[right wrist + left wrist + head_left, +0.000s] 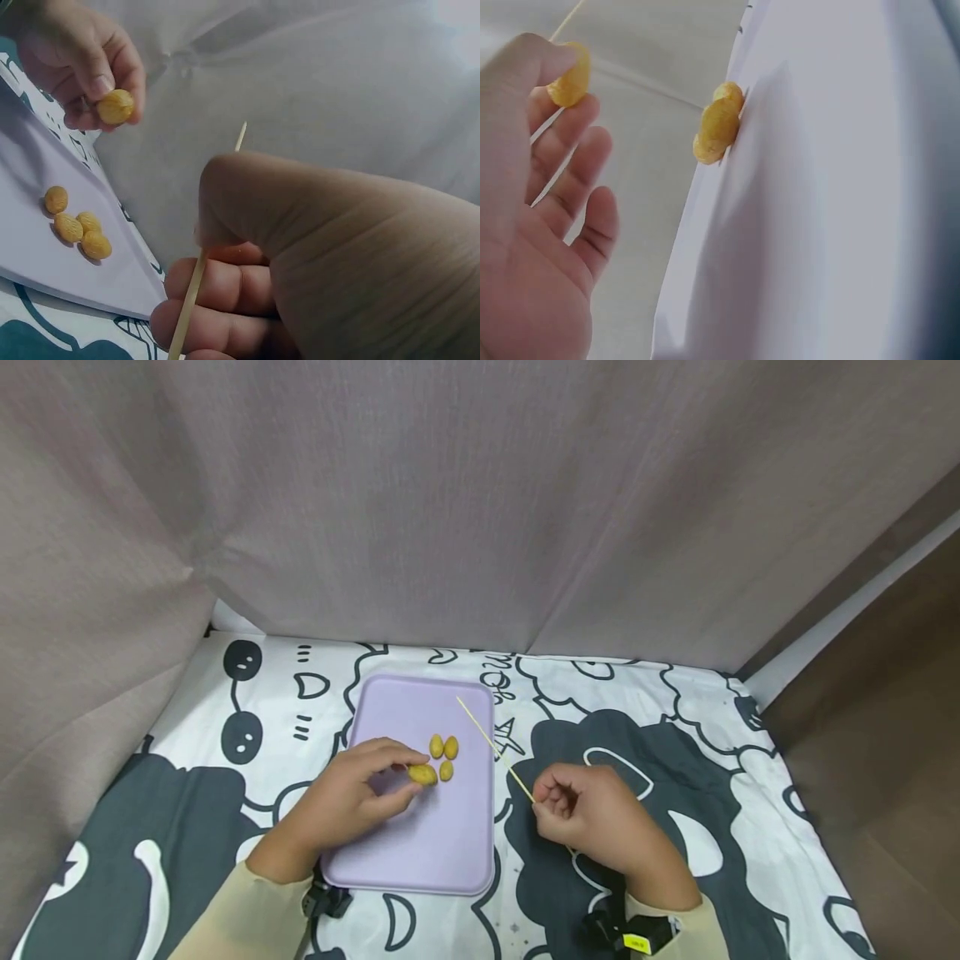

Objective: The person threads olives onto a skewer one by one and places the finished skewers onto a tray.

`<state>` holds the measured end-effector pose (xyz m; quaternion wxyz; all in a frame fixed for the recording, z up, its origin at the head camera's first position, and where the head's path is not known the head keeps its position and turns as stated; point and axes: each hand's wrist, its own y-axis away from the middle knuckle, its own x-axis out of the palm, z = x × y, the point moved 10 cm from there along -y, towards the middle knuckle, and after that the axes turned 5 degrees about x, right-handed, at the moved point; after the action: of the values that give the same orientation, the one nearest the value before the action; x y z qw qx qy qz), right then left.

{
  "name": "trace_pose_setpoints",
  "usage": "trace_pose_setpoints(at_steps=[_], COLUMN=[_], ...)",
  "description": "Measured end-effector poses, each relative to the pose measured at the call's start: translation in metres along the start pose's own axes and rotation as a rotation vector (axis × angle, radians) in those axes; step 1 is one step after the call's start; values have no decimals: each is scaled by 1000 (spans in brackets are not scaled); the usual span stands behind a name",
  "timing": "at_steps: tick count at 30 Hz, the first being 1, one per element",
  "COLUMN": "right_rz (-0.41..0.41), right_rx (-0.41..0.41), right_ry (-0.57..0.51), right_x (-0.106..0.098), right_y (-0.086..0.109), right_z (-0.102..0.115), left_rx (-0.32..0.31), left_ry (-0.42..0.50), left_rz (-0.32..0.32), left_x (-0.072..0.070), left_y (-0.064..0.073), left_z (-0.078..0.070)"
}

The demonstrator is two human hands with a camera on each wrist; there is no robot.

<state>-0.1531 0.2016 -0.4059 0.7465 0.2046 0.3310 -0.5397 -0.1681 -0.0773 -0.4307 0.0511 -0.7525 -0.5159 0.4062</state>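
Between its thumb and fingertips my left hand (pixel 356 789) pinches a small yellow oval fruit (pixel 422 774) with wrinkled skin, held over the lavender tray (pixel 420 856). Several similar yellow fruits (pixel 451 747) lie grouped on the tray just beyond those fingertips. To the right of the tray, my right hand (pixel 596 818) grips a thin bamboo skewer (pixel 487 739), thumb against curled fingers. The skewer slants up and left, overlapping the tray's right edge in the head view. In the right wrist view its pointed tip (pixel 243 127) shows bare, apart from the held fruit (pixel 115 107).
A white cloth (pixel 390 914) with dark cartoon prints covers the table under the tray. Grey-beige fabric (pixel 480 510) hangs along the back and left side. A brown panel (pixel 877 735) stands at the right. Both wrists wear small black devices.
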Motion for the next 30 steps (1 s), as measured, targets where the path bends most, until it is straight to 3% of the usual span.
trace_pose_setpoints(at_steps=[11, 22, 30], right_rz=[26, 35, 62], right_rx=[-61, -74, -97], right_ry=[-20, -40, -71], right_x=[5, 12, 16], right_y=[1, 0, 0], right_z=[10, 7, 5], left_rx=[-112, -244, -277], left_ry=[138, 361, 543], left_rz=[-87, -113, -257], left_x=[-13, -6, -17], left_y=[-1, 5, 8], left_z=[7, 23, 33])
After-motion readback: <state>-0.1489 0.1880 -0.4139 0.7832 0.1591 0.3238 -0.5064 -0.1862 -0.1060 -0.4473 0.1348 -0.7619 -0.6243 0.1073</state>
